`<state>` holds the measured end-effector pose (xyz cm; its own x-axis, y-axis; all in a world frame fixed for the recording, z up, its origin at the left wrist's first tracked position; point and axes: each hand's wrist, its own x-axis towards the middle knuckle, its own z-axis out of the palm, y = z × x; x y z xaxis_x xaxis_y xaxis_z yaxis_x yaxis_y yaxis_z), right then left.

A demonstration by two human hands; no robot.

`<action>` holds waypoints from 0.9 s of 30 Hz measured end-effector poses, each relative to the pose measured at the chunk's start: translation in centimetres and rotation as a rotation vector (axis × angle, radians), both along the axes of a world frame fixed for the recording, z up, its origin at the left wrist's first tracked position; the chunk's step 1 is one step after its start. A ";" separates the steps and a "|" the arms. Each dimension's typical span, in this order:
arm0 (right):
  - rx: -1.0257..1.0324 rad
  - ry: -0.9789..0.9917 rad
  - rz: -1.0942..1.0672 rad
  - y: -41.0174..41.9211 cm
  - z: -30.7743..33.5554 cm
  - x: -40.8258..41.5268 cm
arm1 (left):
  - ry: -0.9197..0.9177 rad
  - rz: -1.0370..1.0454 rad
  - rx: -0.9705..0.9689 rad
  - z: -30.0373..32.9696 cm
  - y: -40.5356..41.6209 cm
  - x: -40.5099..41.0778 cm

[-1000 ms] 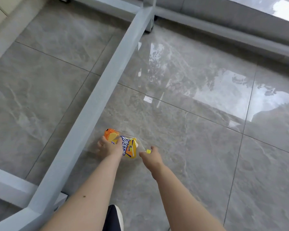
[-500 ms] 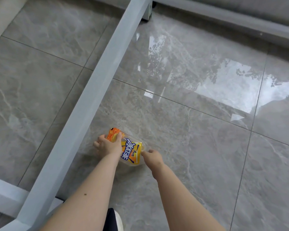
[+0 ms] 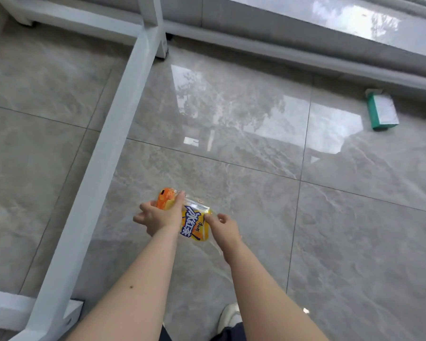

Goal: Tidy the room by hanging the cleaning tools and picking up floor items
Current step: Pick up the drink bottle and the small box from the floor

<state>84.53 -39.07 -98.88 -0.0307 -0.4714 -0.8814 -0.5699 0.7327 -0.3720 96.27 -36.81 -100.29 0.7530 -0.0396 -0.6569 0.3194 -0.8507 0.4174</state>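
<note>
Two hands, left hand [image 3: 161, 216] and right hand [image 3: 225, 227], gripping a bottle [image 3: 185, 215] over glossy grey floor tiles [image 3: 354, 242].

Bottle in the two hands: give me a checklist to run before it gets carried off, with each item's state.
1. Left hand wrapped around the bottle near its orange end: ok.
2. Right hand gripping the bottle: not ok, only fingertips touch the yellow label end.
3. Bottle lifted clear of the floor: cannot tell.
4. Cap closed: cannot tell, hidden by the right hand.
5. White frame bar clear of the hands: ok, it runs to their left.
6. Floor items all collected: not ok, a green box lies far right.
</note>
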 end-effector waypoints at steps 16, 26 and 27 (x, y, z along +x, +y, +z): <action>-0.195 -0.002 -0.190 -3.6 19.2 -15.1 | 0.035 -0.322 -0.199 20.0 -7.9 -14.6; -0.318 -0.015 -0.255 -6.4 27.4 -26.2 | 0.180 -0.493 -0.322 27.6 -11.3 -24.0; -0.329 -0.006 -0.266 -6.7 28.0 -27.2 | 0.194 -0.499 -0.326 28.1 -11.7 -25.0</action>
<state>57.32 -45.75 -70.86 -0.1845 -0.7038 -0.6860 -0.3738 0.6958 -0.6133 71.27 -48.47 -72.15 0.4604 -0.5767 -0.6749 0.0130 -0.7558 0.6546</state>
